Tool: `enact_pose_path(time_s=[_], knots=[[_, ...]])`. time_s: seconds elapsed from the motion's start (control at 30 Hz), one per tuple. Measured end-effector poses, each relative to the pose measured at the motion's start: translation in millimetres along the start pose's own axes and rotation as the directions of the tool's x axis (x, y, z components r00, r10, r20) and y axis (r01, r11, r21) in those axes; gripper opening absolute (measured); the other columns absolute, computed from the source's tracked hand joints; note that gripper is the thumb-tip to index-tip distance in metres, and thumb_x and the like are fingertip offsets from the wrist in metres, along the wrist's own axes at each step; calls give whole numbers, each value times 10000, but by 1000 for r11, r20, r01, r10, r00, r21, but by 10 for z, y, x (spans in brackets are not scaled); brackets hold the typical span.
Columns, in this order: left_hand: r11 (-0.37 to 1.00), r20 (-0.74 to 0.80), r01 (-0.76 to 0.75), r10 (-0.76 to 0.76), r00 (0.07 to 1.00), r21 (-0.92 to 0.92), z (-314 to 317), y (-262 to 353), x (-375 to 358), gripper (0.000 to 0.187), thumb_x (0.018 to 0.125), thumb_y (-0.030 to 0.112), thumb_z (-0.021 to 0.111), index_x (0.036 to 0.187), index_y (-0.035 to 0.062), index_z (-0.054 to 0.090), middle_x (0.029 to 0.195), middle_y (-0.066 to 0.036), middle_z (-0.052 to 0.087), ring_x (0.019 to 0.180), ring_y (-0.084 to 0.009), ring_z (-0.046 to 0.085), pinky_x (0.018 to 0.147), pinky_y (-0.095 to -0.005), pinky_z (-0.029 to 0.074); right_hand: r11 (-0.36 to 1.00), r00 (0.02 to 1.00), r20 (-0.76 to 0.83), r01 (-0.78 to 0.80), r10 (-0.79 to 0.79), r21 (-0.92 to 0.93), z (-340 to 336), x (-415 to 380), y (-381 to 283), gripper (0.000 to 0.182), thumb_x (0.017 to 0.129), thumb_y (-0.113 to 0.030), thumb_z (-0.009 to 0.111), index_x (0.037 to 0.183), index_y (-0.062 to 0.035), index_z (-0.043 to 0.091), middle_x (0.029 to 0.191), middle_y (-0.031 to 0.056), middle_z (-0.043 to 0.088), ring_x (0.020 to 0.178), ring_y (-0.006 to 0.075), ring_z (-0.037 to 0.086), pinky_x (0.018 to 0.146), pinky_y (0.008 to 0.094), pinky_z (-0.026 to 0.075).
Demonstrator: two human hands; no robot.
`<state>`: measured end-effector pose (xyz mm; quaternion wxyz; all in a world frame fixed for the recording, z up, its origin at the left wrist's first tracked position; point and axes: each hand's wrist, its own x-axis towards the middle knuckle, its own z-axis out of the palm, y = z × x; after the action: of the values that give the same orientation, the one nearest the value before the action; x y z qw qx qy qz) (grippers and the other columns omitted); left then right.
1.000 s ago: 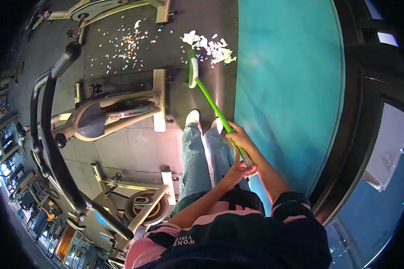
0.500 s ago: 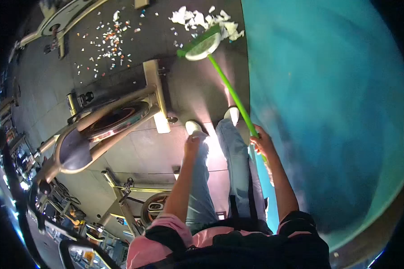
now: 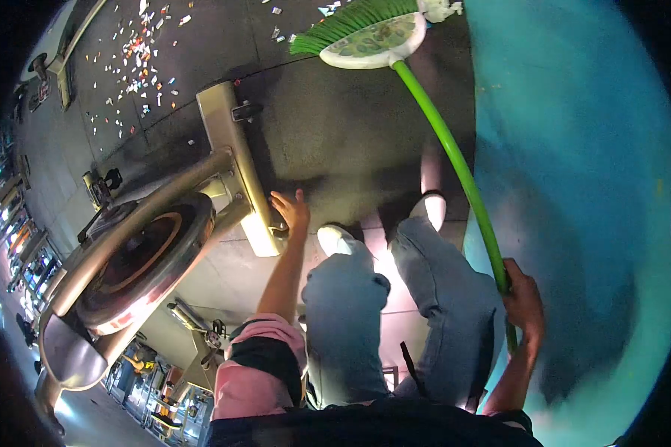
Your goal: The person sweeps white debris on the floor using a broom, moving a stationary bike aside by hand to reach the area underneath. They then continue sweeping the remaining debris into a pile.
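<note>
My right hand (image 3: 525,298) is wrapped round the green handle of a broom (image 3: 455,149) near its lower end in view. The broom's head (image 3: 373,41), white with a patterned panel and green bristles, lies at the top of the view beside crumpled white scraps (image 3: 441,9). Away from the broom, my left hand (image 3: 292,214) is open with its fingers spread and nothing in them. It reaches out close to the foot bar of an exercise bike (image 3: 257,216).
Small coloured scraps (image 3: 138,59) are scattered over the grey tiled floor (image 3: 313,134) at the upper left. The bike's frame and flywheel (image 3: 145,261) fill the left side. A blue-green wall (image 3: 574,149) runs along the right. More gym machines (image 3: 156,380) stand at the lower left.
My left hand has moved forward from beside my leg toward the bike's foot bar, fingers spreading. My right hand and the broom have shifted right and the view has come nearer the floor.
</note>
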<state>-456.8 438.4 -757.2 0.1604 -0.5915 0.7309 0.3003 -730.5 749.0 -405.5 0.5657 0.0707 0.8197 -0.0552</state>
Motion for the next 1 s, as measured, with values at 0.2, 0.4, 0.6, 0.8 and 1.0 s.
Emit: enact_pose_path(time_s=[0.2, 0.4, 0.6, 0.8, 1.0], knots=[[983, -497, 166, -185, 848, -82, 524, -146, 76, 809, 857, 563, 275, 1343, -53, 78, 1356, -329, 65, 1268, -448, 98, 1034, -480, 116, 980, 986, 40, 165, -162, -113, -65, 267, 165, 333, 714, 36, 533, 1019, -72, 457, 784, 173, 555, 713, 292, 585, 620, 387, 435], [878, -491, 320, -467, 736, -355, 415, -377, 578, 755, 872, 543, 243, 1270, -98, 253, 1290, -337, 263, 1182, -452, 290, 981, -507, 210, 907, 903, -132, 418, -409, 55, -8, 563, 283, 246, 760, -37, 490, 1003, -54, 456, 717, 127, 486, 606, 248, 488, 578, 342, 407], [965, -638, 256, -231, 734, -55, 359, -182, 663, 652, 902, 476, 260, 1229, -80, 355, 1213, -295, 405, 1108, -439, 393, 922, -481, 300, 948, 955, -167, 273, -246, 165, 48, 800, 354, 327, 743, -198, 565, 1007, -36, 458, 710, 113, 482, 601, 200, 437, 561, 323, 388], [992, -623, 56, -117, 774, -116, 77, 411, 1160, 639, 893, 491, 287, 1080, -81, 502, 1091, -299, 501, 983, -424, 494, 826, -447, 395, 837, 968, -215, 221, -128, 501, 170, 903, 537, 355, 737, -263, 584, 978, -27, 475, 694, 87, 473, 623, 147, 410, 558, 284, 357], [992, -378, 116, -90, 921, 46, -162, 1045, 1840, 643, 880, 511, 317, 1001, -84, 530, 1035, -265, 549, 956, -409, 521, 804, -442, 422, 949, 977, -170, 172, -129, 264, 29, 736, 131, 364, 729, -247, 588, 990, -13, 488, 739, 93, 502, 664, 162, 428, 599, 283, 369]])
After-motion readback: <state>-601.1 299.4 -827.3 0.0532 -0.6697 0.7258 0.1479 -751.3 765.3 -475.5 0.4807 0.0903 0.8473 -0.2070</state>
